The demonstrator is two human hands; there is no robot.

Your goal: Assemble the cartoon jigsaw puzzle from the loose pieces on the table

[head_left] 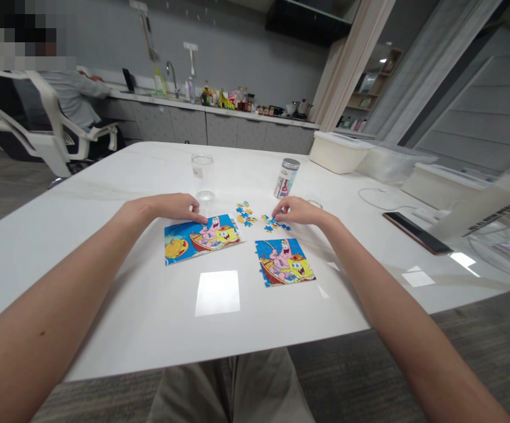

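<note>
On the white table (149,329) lies a blue picture card (184,242) with cartoon figures. My left hand (180,208) rests on its top edge, fingers bent, thumb on the card. To its right is a partly joined puzzle (285,262) with the same figures and a knobbed left edge. Loose puzzle pieces (246,218) form a small pile behind and between the two. My right hand (297,210) is at a second group of pieces (271,225), its fingertips pinched together over them; what they hold, if anything, is too small to make out.
Behind the pieces stand a clear jar (203,176) and a printed can with a metal lid (287,177). A phone (416,232), cables and storage boxes (341,153) are at the right. A person sits in a chair (47,126) at the back left.
</note>
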